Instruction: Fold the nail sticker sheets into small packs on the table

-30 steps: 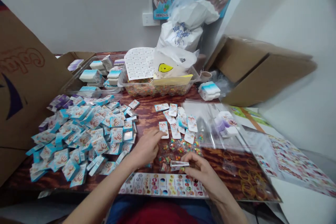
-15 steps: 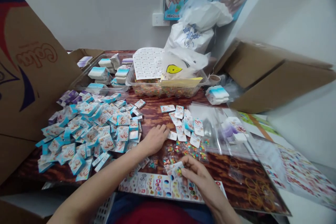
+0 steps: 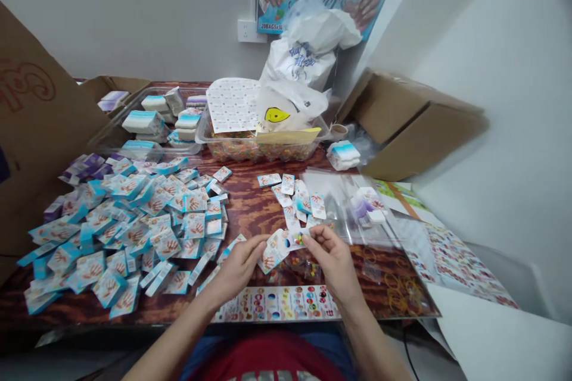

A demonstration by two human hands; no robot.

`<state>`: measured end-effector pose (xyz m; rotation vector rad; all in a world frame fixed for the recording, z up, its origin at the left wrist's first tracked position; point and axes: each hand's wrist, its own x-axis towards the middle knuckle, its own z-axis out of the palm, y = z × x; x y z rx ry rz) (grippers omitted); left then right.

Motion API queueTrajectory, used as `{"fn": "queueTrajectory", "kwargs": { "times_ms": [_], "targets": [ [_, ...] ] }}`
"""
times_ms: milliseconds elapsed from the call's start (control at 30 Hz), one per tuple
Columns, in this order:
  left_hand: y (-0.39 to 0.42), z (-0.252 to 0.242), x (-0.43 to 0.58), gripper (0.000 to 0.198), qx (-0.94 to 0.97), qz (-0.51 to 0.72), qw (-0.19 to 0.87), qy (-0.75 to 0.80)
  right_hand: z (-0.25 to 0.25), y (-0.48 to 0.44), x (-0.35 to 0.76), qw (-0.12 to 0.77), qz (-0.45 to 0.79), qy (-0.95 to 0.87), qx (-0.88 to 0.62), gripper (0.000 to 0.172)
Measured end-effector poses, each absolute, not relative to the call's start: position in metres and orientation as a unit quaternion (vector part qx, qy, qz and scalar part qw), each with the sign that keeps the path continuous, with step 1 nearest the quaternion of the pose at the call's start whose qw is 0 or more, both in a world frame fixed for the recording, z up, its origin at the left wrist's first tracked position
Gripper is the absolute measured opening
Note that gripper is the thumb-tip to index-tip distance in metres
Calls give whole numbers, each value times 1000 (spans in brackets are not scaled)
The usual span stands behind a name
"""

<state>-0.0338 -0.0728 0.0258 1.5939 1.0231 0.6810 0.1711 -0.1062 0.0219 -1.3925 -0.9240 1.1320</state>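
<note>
My left hand (image 3: 239, 265) pinches a small flat white-and-blue printed packet (image 3: 272, 255) with a picture of a hand on it. Thumb and fingers of my right hand (image 3: 334, 259) are closed on a small sticker piece with a sachet of coloured candy (image 3: 297, 239), whose left end meets the packet's upper edge; whether it is inside cannot be made out. Beneath both hands lie more candy sachets (image 3: 313, 269), partly covered. A printed sticker sheet (image 3: 277, 305) rests at the table's front edge. Beyond my hands are several loose flat packets (image 3: 318, 205).
Filled small boxes (image 3: 165, 244) form a big pile on the left. Behind stands a clear tub of candy (image 3: 263, 150) with bags on top. Plastic bags (image 3: 330, 196), rubber bands (image 3: 400, 292) and a cardboard box (image 3: 415, 125) are on the right.
My left hand has picked up a flat packet from the table and drawn it back towards me. My right hand has brought the sticker piece and sachet up to it. The view has shifted right.
</note>
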Motion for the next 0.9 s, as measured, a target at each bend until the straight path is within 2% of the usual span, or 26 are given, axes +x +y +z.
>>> {"fn": "queueTrajectory", "kwargs": {
  "times_ms": [133, 367, 467, 600, 733, 900],
  "targets": [
    [-84, 28, -42, 38, 685, 276, 510, 442, 21, -108, 162, 493, 423, -458, -606, 31],
    [-90, 31, -48, 36, 746, 216, 456, 433, 32, -110, 160, 348, 471, -549, -596, 19],
    [-91, 32, -50, 36, 749, 208, 455, 435, 31, -111, 162, 345, 473, -552, -594, 14],
    [-93, 29, -54, 37, 744, 201, 469, 432, 37, -115, 165, 339, 506, -559, -562, 17],
    [-96, 29, -55, 35, 738, 209, 471, 436, 43, -116, 167, 334, 483, -596, -548, 13],
    [-100, 32, -51, 34, 742, 216, 485, 408, 29, -112, 160, 316, 532, -547, -564, 16]
  ]
}}
